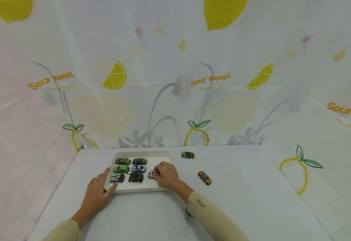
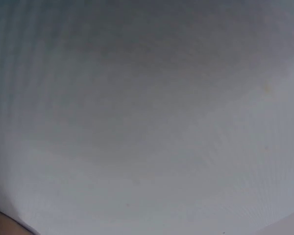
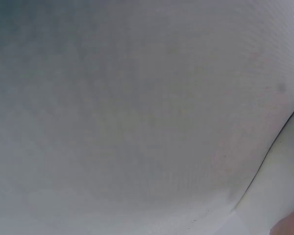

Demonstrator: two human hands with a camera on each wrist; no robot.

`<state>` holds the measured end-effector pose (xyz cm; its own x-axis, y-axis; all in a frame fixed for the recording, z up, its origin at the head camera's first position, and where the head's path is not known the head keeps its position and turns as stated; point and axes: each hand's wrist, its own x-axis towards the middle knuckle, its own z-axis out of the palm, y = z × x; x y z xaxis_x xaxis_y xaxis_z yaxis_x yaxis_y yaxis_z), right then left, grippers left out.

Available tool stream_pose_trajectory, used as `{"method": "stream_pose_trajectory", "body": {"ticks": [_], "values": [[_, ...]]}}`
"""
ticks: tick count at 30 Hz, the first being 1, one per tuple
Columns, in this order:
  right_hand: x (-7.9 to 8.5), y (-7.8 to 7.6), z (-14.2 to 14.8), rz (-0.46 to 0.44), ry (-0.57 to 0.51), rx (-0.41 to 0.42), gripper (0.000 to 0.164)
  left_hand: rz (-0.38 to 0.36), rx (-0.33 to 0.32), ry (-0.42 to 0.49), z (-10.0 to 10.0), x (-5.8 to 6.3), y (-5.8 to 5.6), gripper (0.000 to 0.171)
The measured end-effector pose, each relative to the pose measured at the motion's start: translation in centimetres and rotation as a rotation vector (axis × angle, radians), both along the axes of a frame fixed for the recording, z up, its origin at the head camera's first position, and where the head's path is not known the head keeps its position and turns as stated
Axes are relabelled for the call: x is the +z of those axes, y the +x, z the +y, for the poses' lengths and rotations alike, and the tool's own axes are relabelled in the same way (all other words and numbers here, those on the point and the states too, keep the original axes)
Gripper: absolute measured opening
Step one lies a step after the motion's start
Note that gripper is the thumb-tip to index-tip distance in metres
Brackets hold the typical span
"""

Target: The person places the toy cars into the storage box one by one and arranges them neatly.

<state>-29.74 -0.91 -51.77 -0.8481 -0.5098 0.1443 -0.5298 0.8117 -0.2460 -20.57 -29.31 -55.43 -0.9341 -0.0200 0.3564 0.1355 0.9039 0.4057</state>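
Observation:
In the head view a white tray point(image 1: 133, 190) lies on the table with several toy cars inside. My right hand point(image 1: 167, 175) reaches over its right side and pinches a red and white toy car point(image 1: 153, 174) low in the tray. At the tray's left edge rests my left hand point(image 1: 96, 192), fingers extended along the rim. Left of the pinched car sit a black toy tank point(image 1: 135, 177) and a blue, green and white car point(image 1: 117, 178). Behind them stand a white car point(image 1: 138, 169), a green car point(image 1: 121, 169), a blue car point(image 1: 139, 161) and a camouflage car point(image 1: 123, 161).
Outside the tray, a dark red toy car point(image 1: 188, 154) lies behind on the right, and an orange-red toy car point(image 1: 204, 177) nearer me. A white cloth covers the table point(image 1: 253, 207). Lemon-printed sheets hang around it. Both wrist views show mostly blurred white cloth.

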Motion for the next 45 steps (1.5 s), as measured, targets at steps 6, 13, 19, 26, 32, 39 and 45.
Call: {"method": "stream_pose_trajectory", "body": {"ticks": [6,13,19,26,32,39,45], "values": [[0.31,0.00,-0.31,-0.021,0.022,-0.014,0.025,0.002,-0.004,0.001,-0.25,0.14,-0.15,0.075],[0.58,0.27,-0.40,-0.039,0.034,-0.020,0.024,0.001,0.003,-0.008,-0.31,-0.05,-0.17,0.075],[0.67,0.10,-0.39,-0.014,0.038,-0.021,0.023,0.009,0.001,-0.007,-0.28,0.37,-0.28,0.075],[0.69,0.11,-0.48,-0.024,0.045,-0.035,0.023,0.015,-0.007,-0.008,-0.36,0.54,-0.46,0.074],[0.62,0.37,-0.43,-0.049,0.058,-0.044,0.023,-0.029,-0.023,0.018,-0.29,-0.08,-0.12,0.076],[0.58,0.29,-0.34,0.008,0.041,-0.042,0.025,0.022,-0.018,0.018,-0.32,-0.04,-0.20,0.073],[0.72,0.43,-0.01,0.018,0.051,-0.025,0.027,0.043,-0.022,0.019,-0.13,-0.02,-0.09,0.073]]}}
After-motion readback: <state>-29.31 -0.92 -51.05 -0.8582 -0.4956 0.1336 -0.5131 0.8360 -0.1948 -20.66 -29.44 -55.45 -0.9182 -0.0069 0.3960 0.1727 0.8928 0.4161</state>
